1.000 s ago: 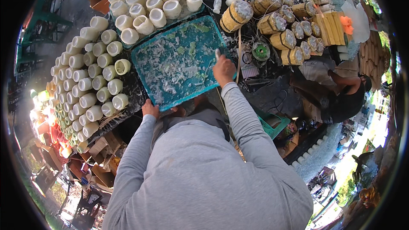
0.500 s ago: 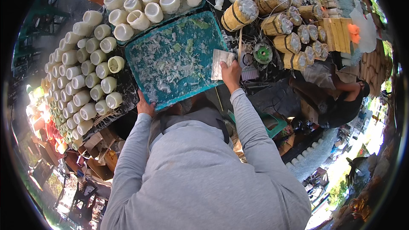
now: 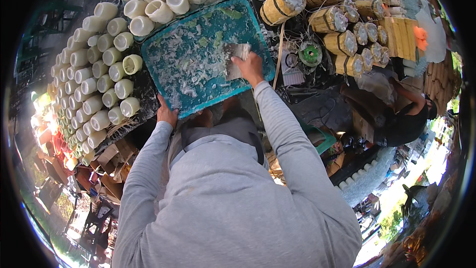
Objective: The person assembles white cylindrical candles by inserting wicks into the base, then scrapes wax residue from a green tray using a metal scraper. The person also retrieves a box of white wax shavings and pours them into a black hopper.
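Note:
A teal rectangular tray (image 3: 210, 103) lies before me, strewn with white and pale green flakes and scraps. My left hand (image 3: 167, 114) is closed on its near left corner. In my right hand (image 3: 252, 69) is a flat, greyish rectangular scraper (image 3: 232, 72), its lower part down among the flakes in the right half of the tray. My right fingers are mostly hidden beneath the scraper.
Rows of cream translucent cups (image 3: 102, 69) flank the tray's left and far sides. Right of it lie a green spool (image 3: 310, 53) and yellow cylinders with black bands (image 3: 282, 4). A person (image 3: 401, 119) sits low at the right.
My right hand has moved the scraper leftward from the tray's right rim in over the flakes. My left hand stays at the corner. The view has shifted slightly.

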Action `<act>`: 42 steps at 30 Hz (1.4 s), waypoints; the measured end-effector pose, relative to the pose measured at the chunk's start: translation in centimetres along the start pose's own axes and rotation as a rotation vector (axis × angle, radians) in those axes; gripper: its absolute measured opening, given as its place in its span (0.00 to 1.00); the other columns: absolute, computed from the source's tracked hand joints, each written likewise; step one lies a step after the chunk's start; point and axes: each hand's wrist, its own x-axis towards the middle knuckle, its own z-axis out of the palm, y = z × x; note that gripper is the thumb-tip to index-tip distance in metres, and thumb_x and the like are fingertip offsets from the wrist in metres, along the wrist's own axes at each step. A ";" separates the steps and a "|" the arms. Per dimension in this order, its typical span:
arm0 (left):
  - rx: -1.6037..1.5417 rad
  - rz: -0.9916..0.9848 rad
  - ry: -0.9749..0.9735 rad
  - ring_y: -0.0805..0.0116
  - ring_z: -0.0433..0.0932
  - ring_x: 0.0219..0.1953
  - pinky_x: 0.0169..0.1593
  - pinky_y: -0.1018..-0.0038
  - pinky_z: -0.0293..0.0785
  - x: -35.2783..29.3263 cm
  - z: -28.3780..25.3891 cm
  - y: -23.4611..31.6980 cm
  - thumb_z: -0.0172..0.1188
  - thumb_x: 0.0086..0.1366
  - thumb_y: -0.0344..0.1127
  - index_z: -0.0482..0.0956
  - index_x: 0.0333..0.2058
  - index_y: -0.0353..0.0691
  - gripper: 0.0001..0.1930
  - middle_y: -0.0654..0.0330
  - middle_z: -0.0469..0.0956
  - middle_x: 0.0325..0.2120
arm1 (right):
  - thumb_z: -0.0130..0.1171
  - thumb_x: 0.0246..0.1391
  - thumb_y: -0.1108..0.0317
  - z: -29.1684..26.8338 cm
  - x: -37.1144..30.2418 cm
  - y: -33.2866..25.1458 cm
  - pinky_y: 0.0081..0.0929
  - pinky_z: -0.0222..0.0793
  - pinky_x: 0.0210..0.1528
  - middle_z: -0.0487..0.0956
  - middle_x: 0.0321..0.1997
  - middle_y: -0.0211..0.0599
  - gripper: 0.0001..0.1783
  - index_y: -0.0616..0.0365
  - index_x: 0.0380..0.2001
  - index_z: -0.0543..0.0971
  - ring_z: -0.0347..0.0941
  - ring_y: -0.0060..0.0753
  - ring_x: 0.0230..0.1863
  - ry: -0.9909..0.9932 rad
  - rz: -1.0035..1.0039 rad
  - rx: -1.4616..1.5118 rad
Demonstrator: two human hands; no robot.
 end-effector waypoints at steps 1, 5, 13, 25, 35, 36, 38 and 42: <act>-0.003 0.009 0.015 0.33 0.80 0.52 0.57 0.54 0.75 0.0 0.0 -0.2 0.71 0.61 0.33 0.29 0.74 0.30 0.60 0.29 0.79 0.48 | 0.78 0.46 0.50 0.0 0.1 -0.4 0.48 0.78 0.41 0.85 0.33 0.61 0.28 0.68 0.34 0.85 0.84 0.63 0.36 0.008 0.034 -0.034; -0.015 0.021 0.037 0.31 0.81 0.49 0.55 0.52 0.76 0.3 0.2 -0.5 0.71 0.60 0.33 0.28 0.74 0.30 0.61 0.28 0.80 0.47 | 0.78 0.46 0.51 -2.4 0.6 0.1 0.50 0.78 0.40 0.85 0.32 0.61 0.26 0.67 0.33 0.85 0.84 0.63 0.36 -0.044 -0.041 -0.016; -0.033 0.049 0.017 0.31 0.81 0.48 0.54 0.52 0.77 0.3 -0.1 -0.1 0.70 0.60 0.32 0.23 0.74 0.33 0.62 0.29 0.80 0.44 | 0.79 0.45 0.45 2.2 -2.1 -1.1 0.51 0.78 0.38 0.84 0.30 0.58 0.29 0.63 0.35 0.85 0.83 0.63 0.34 -0.041 -0.143 -0.095; -0.085 0.032 -0.057 0.32 0.81 0.48 0.55 0.53 0.77 0.2 0.4 -0.2 0.69 0.61 0.31 0.21 0.73 0.32 0.62 0.30 0.80 0.45 | 0.81 0.39 0.43 -1.6 -0.9 1.3 0.46 0.79 0.39 0.85 0.30 0.61 0.37 0.73 0.31 0.85 0.85 0.56 0.35 -0.140 -0.105 -0.218; 0.147 -0.078 0.018 0.37 0.76 0.58 0.60 0.53 0.73 -1.2 -4.1 4.2 0.71 0.60 0.38 0.41 0.76 0.35 0.55 0.36 0.73 0.58 | 0.79 0.43 0.43 -4.9 0.8 1.3 0.44 0.78 0.45 0.85 0.38 0.63 0.38 0.73 0.37 0.83 0.84 0.58 0.42 -0.218 0.029 -0.034; 0.180 0.087 0.095 0.39 0.75 0.58 0.60 0.53 0.72 -1.5 -4.1 5.6 0.71 0.59 0.38 0.48 0.74 0.37 0.51 0.39 0.73 0.57 | 0.78 0.46 0.45 -5.6 0.4 1.6 0.43 0.78 0.45 0.85 0.40 0.62 0.36 0.72 0.40 0.83 0.84 0.57 0.44 -0.150 -0.003 0.050; 0.212 0.469 0.334 0.44 0.73 0.59 0.60 0.53 0.70 -3.2 -3.0 8.6 0.71 0.58 0.38 0.60 0.72 0.41 0.44 0.46 0.73 0.56 | 0.74 0.54 0.53 -6.7 -0.7 1.8 0.39 0.77 0.47 0.86 0.41 0.55 0.28 0.68 0.46 0.82 0.84 0.49 0.44 -0.044 0.030 0.057; 0.189 0.876 0.173 0.50 0.71 0.55 0.57 0.56 0.68 0.5 1.9 17.6 0.67 0.58 0.33 0.78 0.56 0.40 0.25 0.52 0.75 0.49 | 0.74 0.56 0.64 -8.4 -2.9 2.1 0.34 0.75 0.43 0.86 0.39 0.44 0.19 0.68 0.43 0.82 0.81 0.34 0.39 -0.030 0.021 0.320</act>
